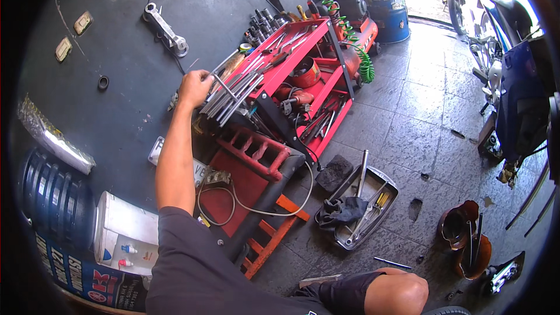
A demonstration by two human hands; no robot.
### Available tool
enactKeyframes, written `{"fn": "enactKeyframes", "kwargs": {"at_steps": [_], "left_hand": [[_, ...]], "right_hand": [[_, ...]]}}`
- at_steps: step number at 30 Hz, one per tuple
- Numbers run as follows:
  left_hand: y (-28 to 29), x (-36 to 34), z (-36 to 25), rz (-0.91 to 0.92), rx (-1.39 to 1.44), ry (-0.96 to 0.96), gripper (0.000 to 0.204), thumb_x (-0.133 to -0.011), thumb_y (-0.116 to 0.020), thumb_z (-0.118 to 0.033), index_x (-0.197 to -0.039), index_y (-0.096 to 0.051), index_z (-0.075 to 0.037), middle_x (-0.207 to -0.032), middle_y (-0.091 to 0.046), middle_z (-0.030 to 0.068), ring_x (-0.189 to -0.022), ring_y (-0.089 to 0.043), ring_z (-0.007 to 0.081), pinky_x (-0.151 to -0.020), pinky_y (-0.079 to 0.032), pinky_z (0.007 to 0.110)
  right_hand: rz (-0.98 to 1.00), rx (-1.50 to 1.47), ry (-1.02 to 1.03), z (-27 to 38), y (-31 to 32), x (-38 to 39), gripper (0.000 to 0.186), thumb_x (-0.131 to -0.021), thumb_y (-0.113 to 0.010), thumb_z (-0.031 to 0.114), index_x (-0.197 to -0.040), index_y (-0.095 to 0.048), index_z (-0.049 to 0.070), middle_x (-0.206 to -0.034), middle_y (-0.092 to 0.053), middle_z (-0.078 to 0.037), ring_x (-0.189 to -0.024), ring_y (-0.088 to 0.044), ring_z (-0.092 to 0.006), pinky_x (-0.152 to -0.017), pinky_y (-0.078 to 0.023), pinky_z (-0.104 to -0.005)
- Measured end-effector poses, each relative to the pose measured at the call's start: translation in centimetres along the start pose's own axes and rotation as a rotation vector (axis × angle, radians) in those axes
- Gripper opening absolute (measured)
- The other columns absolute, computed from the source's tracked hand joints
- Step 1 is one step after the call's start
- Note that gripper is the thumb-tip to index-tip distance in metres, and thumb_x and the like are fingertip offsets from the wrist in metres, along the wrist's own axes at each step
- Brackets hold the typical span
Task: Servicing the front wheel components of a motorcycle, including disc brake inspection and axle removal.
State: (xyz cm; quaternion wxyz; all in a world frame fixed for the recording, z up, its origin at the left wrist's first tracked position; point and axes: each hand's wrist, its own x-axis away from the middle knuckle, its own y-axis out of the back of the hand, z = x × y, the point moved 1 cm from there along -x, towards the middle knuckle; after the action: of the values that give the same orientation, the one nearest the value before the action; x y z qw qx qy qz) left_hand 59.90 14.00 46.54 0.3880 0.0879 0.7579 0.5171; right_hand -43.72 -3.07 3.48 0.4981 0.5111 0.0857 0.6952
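My left hand [195, 88] reaches up to the near-left end of a red tool cart [318, 35]. Its fingers are closed round the end of a metal T-handle wrench [224, 86]. Several long steel rods of similar tools [233, 105] stick out over the cart's end just beside the hand. On the cart's top lie screwdrivers and spanners [280, 58], with dark sockets [262, 26] standing along the wall side. The tip of the held wrench is hard to make out among the others. My right hand is out of view.
Below the cart stands a red padded seat [230, 169] with a pale cable. A metal tray [385, 184] of tools and a dark cloth lies on the tiled floor. Motorcycle parts [507, 93] stand at right, a brown cut container [466, 233] nearer. A white bucket [125, 221] is at left.
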Motion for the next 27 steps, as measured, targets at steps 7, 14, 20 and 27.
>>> {"fn": "enactKeyframes", "kwargs": {"at_steps": [7, 14, 20, 27], "left_hand": [[0.3, -0.7, 1.9, -0.039, 0.066, -0.046, 0.025, -0.088, -0.068, -0.019, -0.096, -0.071, 0.005, -0.068, -0.067, 0.0055, -0.059, -0.058, 0.0103, -0.055, -0.046, 0.03], [-1.5, -0.7, 3.1, -0.023, 0.121, -0.014, 0.025, -0.088, -0.068, -0.017, -0.098, -0.071, 0.006, -0.072, -0.069, 0.0056, -0.062, -0.059, 0.0099, -0.058, -0.047, 0.029], [-6.3, 0.2, 3.8, 0.232, 0.153, 0.04, 0.036, -0.082, -0.07, -0.027, -0.101, -0.072, 0.004, -0.09, -0.073, 0.0188, -0.084, -0.071, 0.0237, -0.081, -0.053, 0.036], [-6.3, 0.8, 3.0, 0.24, 0.16, 0.08, 0.034, -0.082, -0.07, -0.025, -0.101, -0.072, 0.003, -0.093, -0.072, 0.0217, -0.089, -0.071, 0.0283, -0.083, -0.052, 0.037]], "right_hand": [[-0.052, 0.124, -0.016, 10.5, -0.1, 5.1, 0.045, -0.095, -0.062, 0.027, -0.124, -0.06, -0.008, -0.121, -0.065, -0.021, -0.108, -0.06, -0.0287, -0.095, -0.048, -0.0359], [-0.024, 0.025, -0.047, 11.7, 0.1, 6.7, 0.049, -0.095, -0.063, 0.031, -0.123, -0.06, -0.008, -0.123, -0.064, -0.021, -0.112, -0.06, -0.0286, -0.098, -0.046, -0.0365], [-0.018, 0.034, -0.039, 11.2, 0.3, 6.5, 0.049, -0.094, -0.063, 0.031, -0.123, -0.06, -0.009, -0.124, -0.064, -0.022, -0.113, -0.059, -0.03, -0.098, -0.046, -0.0367], [-0.06, 0.147, 0.003, 10.9, 0.2, 7.1, 0.046, -0.095, -0.062, 0.029, -0.121, -0.061, -0.009, -0.123, -0.064, -0.022, -0.111, -0.06, -0.0311, -0.097, -0.046, -0.0372]]}}
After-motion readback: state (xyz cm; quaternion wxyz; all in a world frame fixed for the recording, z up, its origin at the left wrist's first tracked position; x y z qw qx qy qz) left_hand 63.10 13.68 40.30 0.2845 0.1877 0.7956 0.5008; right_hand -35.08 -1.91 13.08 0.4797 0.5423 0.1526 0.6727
